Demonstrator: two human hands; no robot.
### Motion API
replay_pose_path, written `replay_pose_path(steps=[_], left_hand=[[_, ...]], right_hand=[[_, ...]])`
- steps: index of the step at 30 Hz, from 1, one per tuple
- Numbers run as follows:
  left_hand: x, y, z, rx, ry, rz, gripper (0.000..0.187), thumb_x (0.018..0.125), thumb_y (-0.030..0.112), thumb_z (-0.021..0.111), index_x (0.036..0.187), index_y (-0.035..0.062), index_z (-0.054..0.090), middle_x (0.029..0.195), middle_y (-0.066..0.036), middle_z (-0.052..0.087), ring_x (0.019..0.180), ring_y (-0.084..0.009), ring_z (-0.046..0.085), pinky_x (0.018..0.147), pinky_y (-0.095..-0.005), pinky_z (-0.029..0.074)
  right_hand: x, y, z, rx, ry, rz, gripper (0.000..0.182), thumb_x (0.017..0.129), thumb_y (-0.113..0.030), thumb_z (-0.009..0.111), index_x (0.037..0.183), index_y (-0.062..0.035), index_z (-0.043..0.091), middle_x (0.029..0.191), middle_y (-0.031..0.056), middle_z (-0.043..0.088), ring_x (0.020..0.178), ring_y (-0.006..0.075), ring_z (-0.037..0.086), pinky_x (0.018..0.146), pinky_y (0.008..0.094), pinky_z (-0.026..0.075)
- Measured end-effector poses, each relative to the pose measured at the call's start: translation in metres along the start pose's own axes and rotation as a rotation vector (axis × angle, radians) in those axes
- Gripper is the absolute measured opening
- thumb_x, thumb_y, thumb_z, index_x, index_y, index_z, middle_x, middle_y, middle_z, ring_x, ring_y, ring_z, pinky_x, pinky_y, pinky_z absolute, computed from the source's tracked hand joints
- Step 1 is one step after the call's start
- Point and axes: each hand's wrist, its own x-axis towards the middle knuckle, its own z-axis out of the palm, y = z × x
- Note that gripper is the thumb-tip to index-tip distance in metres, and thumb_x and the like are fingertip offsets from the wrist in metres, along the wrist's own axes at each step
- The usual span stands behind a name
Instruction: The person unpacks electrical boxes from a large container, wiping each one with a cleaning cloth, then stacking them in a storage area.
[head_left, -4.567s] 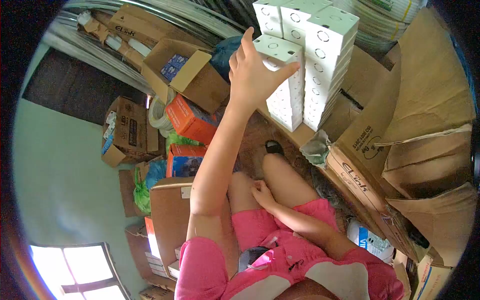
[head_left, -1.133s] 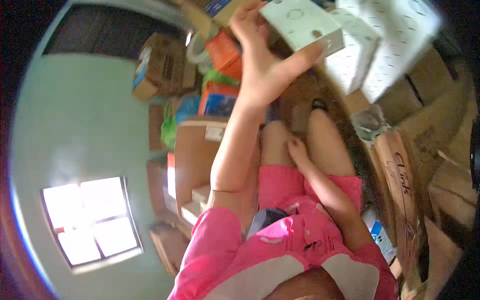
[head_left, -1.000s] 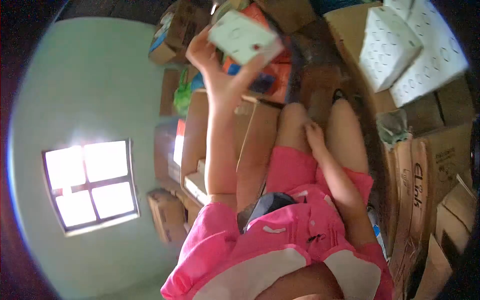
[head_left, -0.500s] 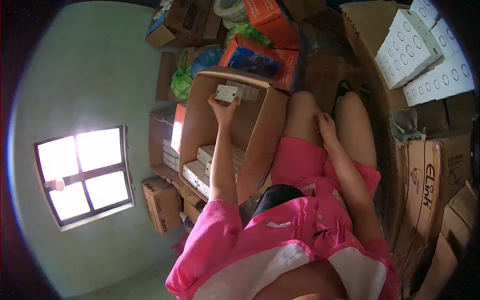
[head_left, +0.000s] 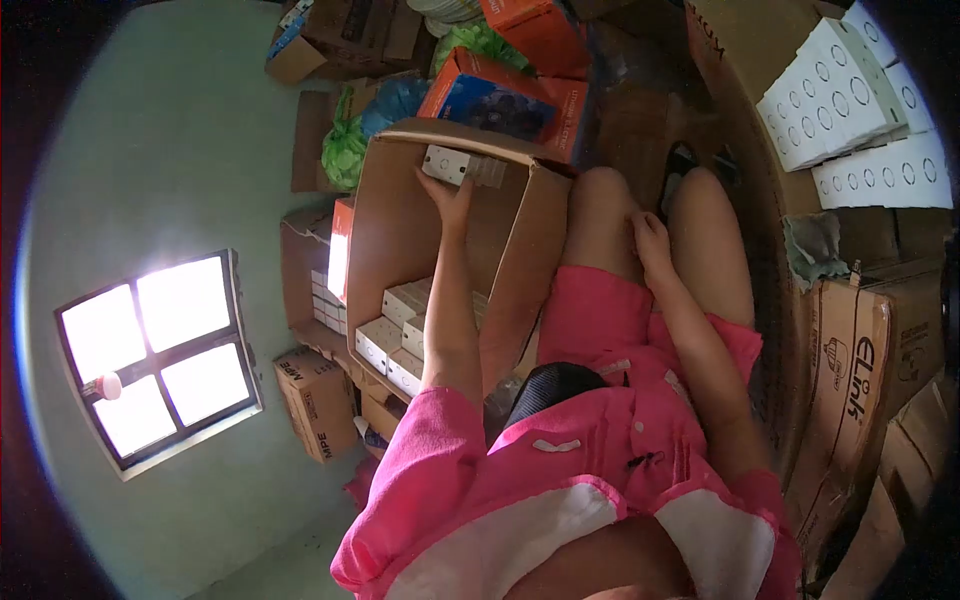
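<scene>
My left hand (head_left: 449, 196) reaches into a tall open cardboard box (head_left: 398, 212). Its thumb and fingers span a small white box (head_left: 447, 163) with round marks and hold it by its two ends. This box lines up with other pale pieces (head_left: 487, 172) near the far wall of the carton. More white boxes (head_left: 378, 340) stand stacked at the near end of the same carton. My right hand (head_left: 652, 240) rests on my thigh, fingers loosely bent, with nothing seen in it.
Orange and blue boxes (head_left: 485, 100) and a green plastic bag (head_left: 343, 155) lie beyond the carton. White boxes with circles (head_left: 825, 100) are piled at the upper right, above an ELink carton (head_left: 840, 370). An MPE carton (head_left: 315, 400) sits near the wall at left.
My left hand has carried the small white box slightly farther into the carton, up against the row of pale pieces. My right hand stays on the thigh. The whole view has shifted a little.
</scene>
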Motion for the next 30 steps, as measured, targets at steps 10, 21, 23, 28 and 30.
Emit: replay_pose_path(steps=[10,21,23,28,30], left_hand=[[0.000,0.025,0.025,-0.329,0.032,-0.314,0.106,0.082,0.002,0.064,0.150,0.0077,-0.016,0.153,-0.019,0.014,0.138,-0.0298,0.026,0.113,-0.0385,0.022],[0.006,0.029,0.019,-0.980,0.014,-0.656,0.058,0.099,0.023,0.046,0.147,0.0019,0.024,0.148,-0.013,0.031,0.135,-0.0297,0.033,0.115,-0.0444,0.025],[0.006,0.038,0.030,-0.872,0.037,-0.719,0.051,0.102,0.026,0.042,0.144,-0.0001,0.031,0.144,-0.014,0.037,0.133,-0.0298,0.036,0.114,-0.0466,0.027],[0.009,0.031,0.027,-0.832,-0.001,-0.700,0.047,0.103,0.025,0.041,0.141,-0.0020,0.034,0.140,-0.015,0.043,0.127,-0.0300,0.043,0.110,-0.0454,0.033],[0.010,0.031,0.021,-0.795,-0.001,-0.719,0.045,0.103,0.024,0.041,0.140,-0.0017,0.035,0.138,-0.015,0.044,0.126,-0.0299,0.044,0.109,-0.0452,0.035]], right_hand=[[0.005,0.007,0.003,-0.006,0.085,0.036,0.026,0.091,-0.033,0.055,0.097,-0.0094,0.063,0.083,-0.0002,0.055,0.068,0.0103,0.047,0.063,0.0238,0.039],[0.014,0.013,0.005,-0.049,0.106,0.063,0.031,0.092,-0.035,0.053,0.106,-0.0094,0.063,0.086,0.0007,0.053,0.074,0.0111,0.048,0.068,0.0243,0.039],[0.008,0.009,0.002,-0.017,0.058,0.036,0.031,0.092,-0.035,0.054,0.106,-0.0090,0.063,0.085,0.0004,0.053,0.072,0.0104,0.047,0.066,0.0240,0.039],[0.008,0.009,0.003,-0.001,0.063,0.046,0.028,0.091,-0.033,0.055,0.104,-0.0082,0.062,0.085,-0.0001,0.055,0.069,0.0094,0.047,0.063,0.0233,0.039],[0.011,0.011,0.004,-0.005,0.072,0.051,0.027,0.091,-0.032,0.054,0.102,-0.0083,0.063,0.086,-0.0001,0.055,0.070,0.0096,0.048,0.063,0.0236,0.039]])
